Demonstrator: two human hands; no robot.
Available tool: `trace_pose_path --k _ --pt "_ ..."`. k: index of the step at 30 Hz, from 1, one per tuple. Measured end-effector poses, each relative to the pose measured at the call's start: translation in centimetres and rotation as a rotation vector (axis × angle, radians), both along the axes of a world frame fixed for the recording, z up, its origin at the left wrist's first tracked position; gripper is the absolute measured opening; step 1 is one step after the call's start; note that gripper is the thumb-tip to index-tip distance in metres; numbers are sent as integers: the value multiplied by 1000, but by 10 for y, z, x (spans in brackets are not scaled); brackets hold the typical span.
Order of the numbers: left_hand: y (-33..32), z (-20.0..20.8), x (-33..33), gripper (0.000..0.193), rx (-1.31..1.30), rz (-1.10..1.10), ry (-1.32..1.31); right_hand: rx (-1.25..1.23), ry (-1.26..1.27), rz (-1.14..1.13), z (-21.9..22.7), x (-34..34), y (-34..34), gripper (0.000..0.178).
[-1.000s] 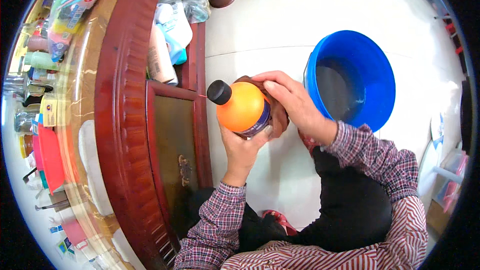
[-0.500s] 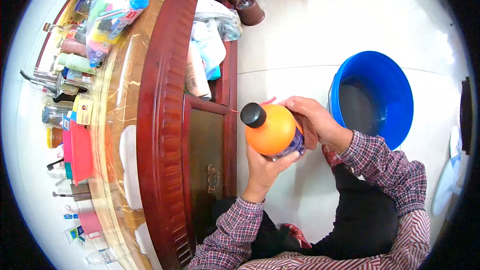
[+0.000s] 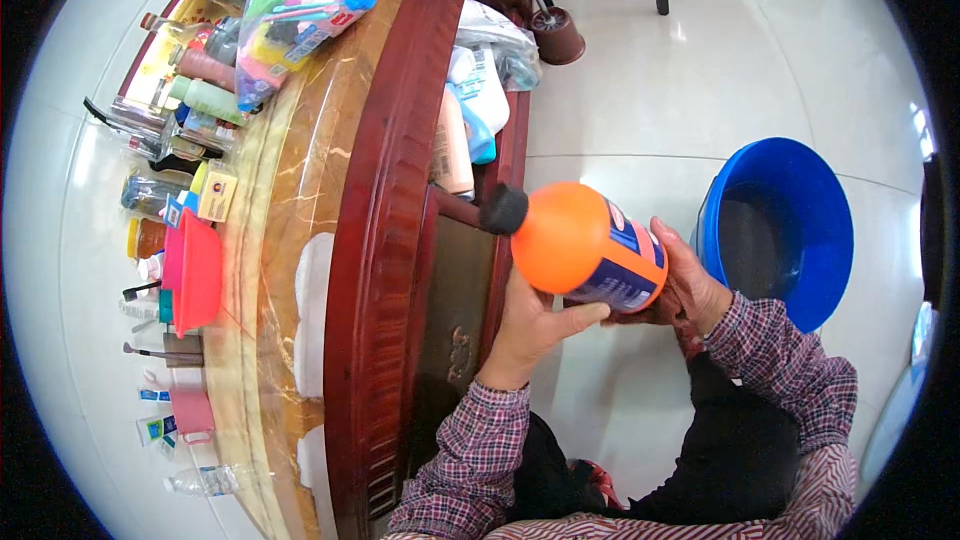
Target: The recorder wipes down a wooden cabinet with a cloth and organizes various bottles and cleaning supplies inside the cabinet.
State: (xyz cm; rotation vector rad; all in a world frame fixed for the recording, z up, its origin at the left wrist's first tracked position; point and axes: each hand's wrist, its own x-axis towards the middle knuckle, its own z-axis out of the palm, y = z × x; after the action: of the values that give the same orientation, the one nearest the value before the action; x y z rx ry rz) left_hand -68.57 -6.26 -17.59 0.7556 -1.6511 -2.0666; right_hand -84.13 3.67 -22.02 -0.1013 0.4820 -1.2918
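An orange bottle (image 3: 565,240) with a black cap and a dark blue label is held tilted between my hands, its cap end toward the cabinet. My left hand (image 3: 530,332) is closed round its near side, thumb along the label. My right hand (image 3: 695,280) grips the base end, its fingers partly hidden behind the bottle. Something brownish-pink, perhaps a cloth, shows by the right palm; I cannot make out its shape.
A blue bucket (image 3: 710,240) with greyish contents stands on the tiled floor at right. At left, a dark red cabinet (image 3: 400,190) holds bottles and bags in an opening. Its marbled top carries a red basin (image 3: 200,275), a bag of colourful items (image 3: 300,20) and several bottles.
The bottle has tipped over from nearly end-on, so its label side now shows. My right hand has moved down to its base. The whole view has shifted, moving the surroundings rightward.
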Motion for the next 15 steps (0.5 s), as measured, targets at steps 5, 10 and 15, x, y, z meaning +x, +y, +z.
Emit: trace_pose_path --k 5,10,15 --pt "7 9 -18 86 -158 249 274 -203 493 -354 -4 -9 -19 59" --pt "6 9 -47 66 143 480 337 -111 753 -693 -10 6 -34 49" --pt "18 -17 -48 77 5 418 308 -241 -282 -74 -45 -16 -19 57"
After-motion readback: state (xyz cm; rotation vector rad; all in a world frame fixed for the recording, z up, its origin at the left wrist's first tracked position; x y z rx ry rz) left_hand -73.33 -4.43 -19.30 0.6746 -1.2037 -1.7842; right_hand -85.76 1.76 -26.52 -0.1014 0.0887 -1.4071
